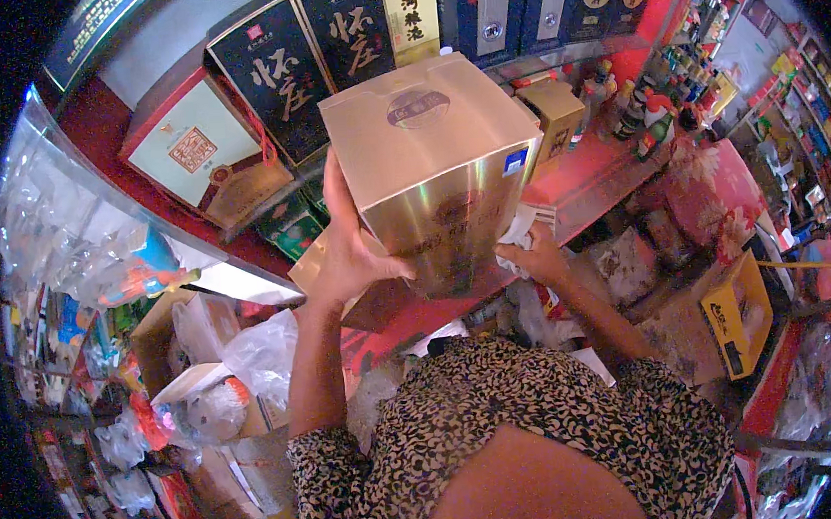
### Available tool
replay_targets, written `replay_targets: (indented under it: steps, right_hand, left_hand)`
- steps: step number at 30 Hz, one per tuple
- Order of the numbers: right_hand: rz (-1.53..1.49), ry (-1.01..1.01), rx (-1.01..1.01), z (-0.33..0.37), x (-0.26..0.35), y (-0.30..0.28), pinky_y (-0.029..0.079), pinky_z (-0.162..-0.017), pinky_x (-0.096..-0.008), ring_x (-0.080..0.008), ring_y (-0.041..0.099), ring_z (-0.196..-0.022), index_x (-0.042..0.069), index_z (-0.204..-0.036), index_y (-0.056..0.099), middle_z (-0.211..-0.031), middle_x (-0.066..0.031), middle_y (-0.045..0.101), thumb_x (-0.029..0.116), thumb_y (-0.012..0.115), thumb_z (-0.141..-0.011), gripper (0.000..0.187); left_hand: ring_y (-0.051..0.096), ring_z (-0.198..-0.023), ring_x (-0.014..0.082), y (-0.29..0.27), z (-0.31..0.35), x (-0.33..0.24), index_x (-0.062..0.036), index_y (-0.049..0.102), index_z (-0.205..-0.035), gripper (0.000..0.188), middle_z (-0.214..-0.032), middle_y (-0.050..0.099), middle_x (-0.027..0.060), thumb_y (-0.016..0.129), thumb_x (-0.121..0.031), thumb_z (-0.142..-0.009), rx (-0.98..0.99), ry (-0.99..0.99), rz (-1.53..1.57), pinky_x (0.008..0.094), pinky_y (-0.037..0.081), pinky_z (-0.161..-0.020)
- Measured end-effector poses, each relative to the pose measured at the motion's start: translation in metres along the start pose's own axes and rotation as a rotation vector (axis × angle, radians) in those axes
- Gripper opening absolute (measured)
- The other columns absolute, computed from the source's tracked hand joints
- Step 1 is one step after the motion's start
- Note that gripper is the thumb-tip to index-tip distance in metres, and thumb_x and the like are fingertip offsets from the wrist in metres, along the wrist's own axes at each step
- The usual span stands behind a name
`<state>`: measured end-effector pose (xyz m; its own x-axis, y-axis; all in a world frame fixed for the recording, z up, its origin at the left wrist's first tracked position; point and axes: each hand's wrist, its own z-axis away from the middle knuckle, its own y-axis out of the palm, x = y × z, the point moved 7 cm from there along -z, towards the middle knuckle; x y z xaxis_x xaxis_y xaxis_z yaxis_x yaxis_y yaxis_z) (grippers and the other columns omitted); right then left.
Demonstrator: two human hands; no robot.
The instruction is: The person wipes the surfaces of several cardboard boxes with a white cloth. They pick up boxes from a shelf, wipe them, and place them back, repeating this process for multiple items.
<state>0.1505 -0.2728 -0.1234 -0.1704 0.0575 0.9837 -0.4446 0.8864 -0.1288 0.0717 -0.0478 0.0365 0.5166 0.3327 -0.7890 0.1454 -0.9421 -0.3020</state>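
Observation:
A large gold gift box (451,210) with a matte tan lid is held up in front of me, tilted so its top and front face show. My left hand (348,245) grips its left side, thumb across the lower front and the other fingers hidden behind. At the box's lower right, my right hand (537,255) is closed around a crumpled white cloth or tissue (527,222), pressed near the box's edge. The underside of the box is out of sight.
A red shelf (582,187) runs behind the box. On it stand dark boxes (276,73), a white-and-gold box (190,154), a smaller gold box (555,113) and several bottles (654,116). Plastic bags (260,359) lie at left; a yellow carton (738,316) stands at right.

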Motion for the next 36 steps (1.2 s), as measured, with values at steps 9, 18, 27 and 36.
replay_targets:
  steps: [9,18,27,36]
  right_hand:
    - [0.408,0.229,0.249,-0.015,-0.011,-0.053,0.049,-0.09,-0.037,-0.0199,0.062,-0.099,0.006,-0.119,0.058,-0.106,-0.0058,0.066,0.031,0.072,-0.082,0.047]
    - [0.467,-0.808,-0.124,-0.083,0.338,-0.046,0.048,-0.083,-0.0344,-0.0223,0.061,-0.098,0.006,-0.131,0.048,-0.113,-0.0142,0.06,0.027,0.056,-0.09,0.046]
    - [0.913,-0.952,0.651,-0.041,0.32,0.089,0.037,-0.104,-0.0447,-0.035,0.049,-0.12,0.012,-0.128,0.055,-0.132,-0.0149,0.05,0.021,0.059,-0.086,0.043]
    - [1.317,-0.523,0.072,-0.109,0.319,-0.063,0.045,-0.092,-0.0345,-0.0268,0.06,-0.102,0.004,-0.121,0.061,-0.11,-0.0157,0.062,0.007,0.053,-0.091,0.031]
  left_hand:
    - [0.021,-0.141,0.0339,-0.01,-0.025,-0.02,-0.0054,-0.012,-0.149,0.159,-0.154,0.015,0.02,0.09,-0.056,-0.038,0.034,0.02,-0.078,0.0435,0.017,-0.116]
    - [0.02,-0.142,0.0332,-0.007,-0.049,-0.006,-0.0013,-0.007,-0.149,0.147,-0.153,0.016,0.0221,0.09,-0.044,-0.046,-0.001,0.075,-0.096,0.0424,0.016,-0.116]
    - [0.019,-0.142,0.0272,-0.034,-0.019,-0.002,-0.0022,-0.001,-0.149,0.144,-0.153,0.014,0.0168,0.092,-0.036,-0.044,-0.032,0.022,0.138,0.0402,0.02,-0.116]
    - [0.017,-0.142,0.0324,-0.035,-0.023,-0.01,0.0014,-0.001,-0.149,0.147,-0.153,0.012,0.0209,0.089,-0.047,-0.044,0.008,0.074,-0.171,0.0415,0.017,-0.116]
